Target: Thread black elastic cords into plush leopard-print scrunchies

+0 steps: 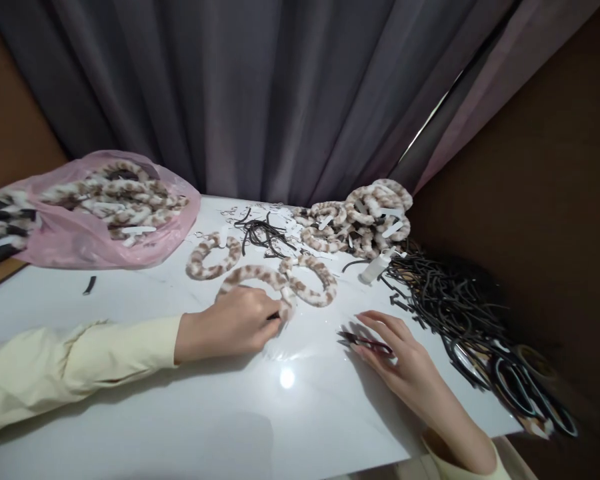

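Observation:
My left hand [237, 325] is closed on a brown-and-white furry ring [253, 273], with a small black piece showing by its fingertips. The ring's near end sticks out past the thumb. To the right, my right hand [403, 357] has its thumb and fingers spread around a small pair of scissors [367, 343] with dark blades and reddish handles. Whether the fingers touch the scissors I cannot tell. Two more furry rings lie just beyond my left hand, one on the left [213, 257] and one on the right [313, 280].
A pink plastic bag [165, 250] of furry rings stands back left. More rings [380, 207] are piled back right, near a small translucent bottle [375, 268]. Black cords [445, 293] heap along the right side, with large scissors [517, 387] below. Black strips [263, 233] lie mid-table.

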Action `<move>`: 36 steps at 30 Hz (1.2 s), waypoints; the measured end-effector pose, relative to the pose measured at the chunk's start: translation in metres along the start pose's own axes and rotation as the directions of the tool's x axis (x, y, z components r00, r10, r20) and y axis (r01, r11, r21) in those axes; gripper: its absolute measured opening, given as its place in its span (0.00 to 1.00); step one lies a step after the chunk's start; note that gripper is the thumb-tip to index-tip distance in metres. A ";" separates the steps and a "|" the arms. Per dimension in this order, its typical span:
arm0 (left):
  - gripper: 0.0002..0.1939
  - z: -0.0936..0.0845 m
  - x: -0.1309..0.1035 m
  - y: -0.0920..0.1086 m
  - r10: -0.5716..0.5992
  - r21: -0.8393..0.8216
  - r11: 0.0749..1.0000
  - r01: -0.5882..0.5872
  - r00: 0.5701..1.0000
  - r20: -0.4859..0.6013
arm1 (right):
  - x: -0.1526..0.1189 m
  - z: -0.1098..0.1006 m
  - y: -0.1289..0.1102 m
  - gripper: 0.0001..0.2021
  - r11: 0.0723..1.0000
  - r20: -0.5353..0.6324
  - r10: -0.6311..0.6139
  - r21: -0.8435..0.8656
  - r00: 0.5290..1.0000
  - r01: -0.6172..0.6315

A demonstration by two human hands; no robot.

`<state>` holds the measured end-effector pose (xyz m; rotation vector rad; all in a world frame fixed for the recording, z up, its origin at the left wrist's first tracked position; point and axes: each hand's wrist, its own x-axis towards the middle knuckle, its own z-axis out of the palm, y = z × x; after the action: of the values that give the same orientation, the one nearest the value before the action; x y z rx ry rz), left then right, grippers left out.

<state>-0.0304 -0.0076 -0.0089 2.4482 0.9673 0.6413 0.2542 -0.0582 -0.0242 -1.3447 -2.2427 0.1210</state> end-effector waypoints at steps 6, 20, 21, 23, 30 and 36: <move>0.07 0.012 -0.006 0.000 0.246 0.197 0.938 -0.285 0.948 0.201 | 0.028 0.018 -0.058 0.15 0.910 0.097 -0.408 0.123 0.908 0.395; 0.10 0.006 -0.047 -0.023 0.225 0.232 0.942 -0.244 0.968 0.108 | 0.083 0.045 -0.055 0.08 0.882 0.417 -0.452 0.338 0.789 0.327; 0.11 0.008 -0.047 -0.024 0.242 0.244 0.934 -0.261 0.965 0.104 | 0.082 0.047 -0.055 0.08 0.887 0.413 -0.445 0.325 0.795 0.327; 0.12 0.010 -0.046 -0.024 0.277 0.264 0.920 -0.290 0.957 0.088 | 0.080 0.050 -0.055 0.08 0.891 0.394 -0.442 0.298 0.806 0.343; 0.12 0.006 -0.051 -0.024 0.275 0.206 0.945 -0.253 0.958 -0.085 | 0.073 0.053 -0.056 0.10 0.817 0.170 -0.576 0.170 0.800 0.551; 0.11 0.005 -0.049 -0.024 0.175 0.071 0.983 -0.169 0.981 -0.081 | 0.071 0.054 -0.060 0.11 0.784 0.088 -0.618 -0.004 0.782 0.620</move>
<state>-0.0721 -0.0278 -0.0382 2.6000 0.8252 0.7921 0.1537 -0.0186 -0.0234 -0.5518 -2.6451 -0.0997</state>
